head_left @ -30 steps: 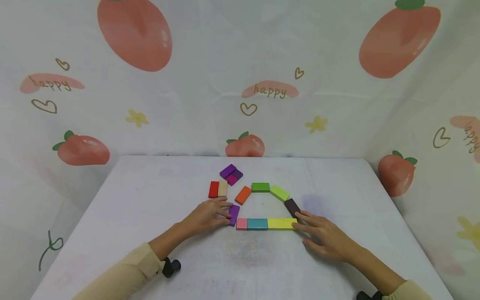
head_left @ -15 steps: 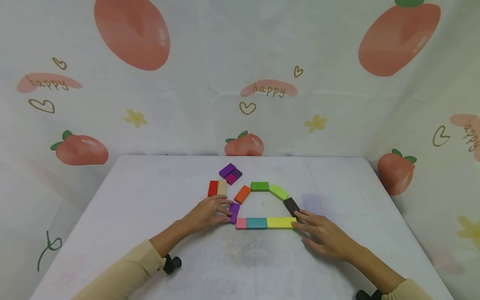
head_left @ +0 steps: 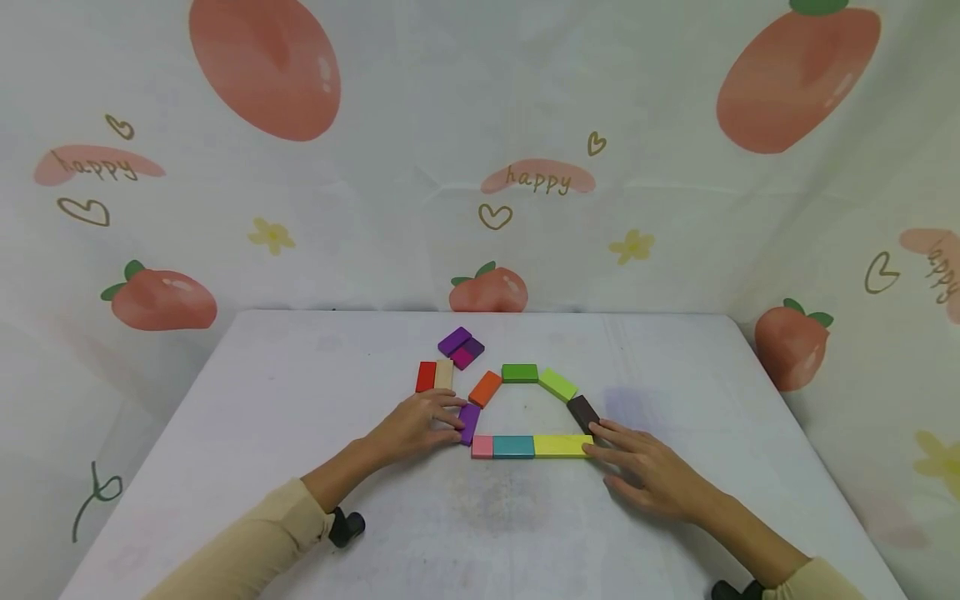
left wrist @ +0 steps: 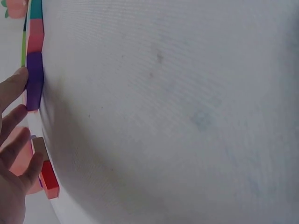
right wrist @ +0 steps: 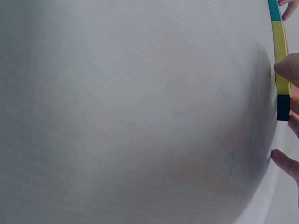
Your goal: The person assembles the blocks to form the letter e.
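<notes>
My left hand (head_left: 412, 427), fingers spread, touches the left side of a purple block (head_left: 469, 424). In the left wrist view the purple block (left wrist: 35, 81) stands near the pink block's end. A pink block (head_left: 482, 447), teal block (head_left: 513, 447) and yellow block (head_left: 558, 447) form a straight row. Above curve an orange block (head_left: 485, 389), green block (head_left: 520, 373), lime block (head_left: 558, 384) and dark brown block (head_left: 582, 414). With extended fingers, my right hand (head_left: 648, 475) touches the yellow block's right end and the brown block; its thumb (right wrist: 286, 67) is beside the yellow block.
A red block (head_left: 425, 377) and a cream block (head_left: 444, 374) lie side by side just beyond my left fingers. Farther back, several purple and magenta blocks (head_left: 454, 341) are clustered. A printed fabric backdrop (head_left: 375, 250) rises behind the white table (head_left: 300, 392).
The purple block has slid slightly away from me, towards the orange block, with my left fingers at its side. My right hand stays in place.
</notes>
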A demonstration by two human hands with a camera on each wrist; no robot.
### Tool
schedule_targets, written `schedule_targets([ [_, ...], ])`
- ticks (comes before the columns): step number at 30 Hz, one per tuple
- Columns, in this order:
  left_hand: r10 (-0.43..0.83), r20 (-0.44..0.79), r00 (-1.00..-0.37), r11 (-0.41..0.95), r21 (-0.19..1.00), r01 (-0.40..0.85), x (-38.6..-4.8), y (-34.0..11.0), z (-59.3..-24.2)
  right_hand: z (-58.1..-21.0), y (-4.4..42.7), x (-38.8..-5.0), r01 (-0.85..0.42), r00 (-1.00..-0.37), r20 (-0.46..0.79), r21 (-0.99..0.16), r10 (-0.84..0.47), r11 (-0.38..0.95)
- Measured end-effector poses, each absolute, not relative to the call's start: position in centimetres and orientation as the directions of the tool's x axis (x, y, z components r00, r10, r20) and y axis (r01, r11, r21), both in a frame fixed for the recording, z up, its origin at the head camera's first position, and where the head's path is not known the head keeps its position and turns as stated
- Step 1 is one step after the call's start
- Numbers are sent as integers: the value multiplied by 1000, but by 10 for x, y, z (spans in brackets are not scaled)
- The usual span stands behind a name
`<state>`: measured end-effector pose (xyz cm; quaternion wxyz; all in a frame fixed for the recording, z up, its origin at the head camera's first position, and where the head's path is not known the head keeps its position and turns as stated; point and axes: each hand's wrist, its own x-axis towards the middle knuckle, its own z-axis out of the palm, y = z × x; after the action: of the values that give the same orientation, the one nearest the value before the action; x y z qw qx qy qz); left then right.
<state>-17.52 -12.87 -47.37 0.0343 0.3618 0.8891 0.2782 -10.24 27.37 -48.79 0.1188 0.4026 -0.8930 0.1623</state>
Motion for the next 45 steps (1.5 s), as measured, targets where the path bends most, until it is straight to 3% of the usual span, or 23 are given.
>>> schedule_targets([
  [10,685,141,-714,570,507,647,-179,-128,-470,-489,274,-102,-761,-643,350,-188,-681,622],
  [22,751,23,-660,577,462,673,-188,-127,-463,-490,274,-102,-758,-646,353,-189,-677,625],
  [28,738,-60,-672,631,415,655,-184,-123,-463,-490,274,-102,-754,-652,347,-198,-674,627],
  [45,706,-4,-708,657,377,653,-183,-124,-469,-490,274,-102,-764,-638,366,-192,-678,615],
])
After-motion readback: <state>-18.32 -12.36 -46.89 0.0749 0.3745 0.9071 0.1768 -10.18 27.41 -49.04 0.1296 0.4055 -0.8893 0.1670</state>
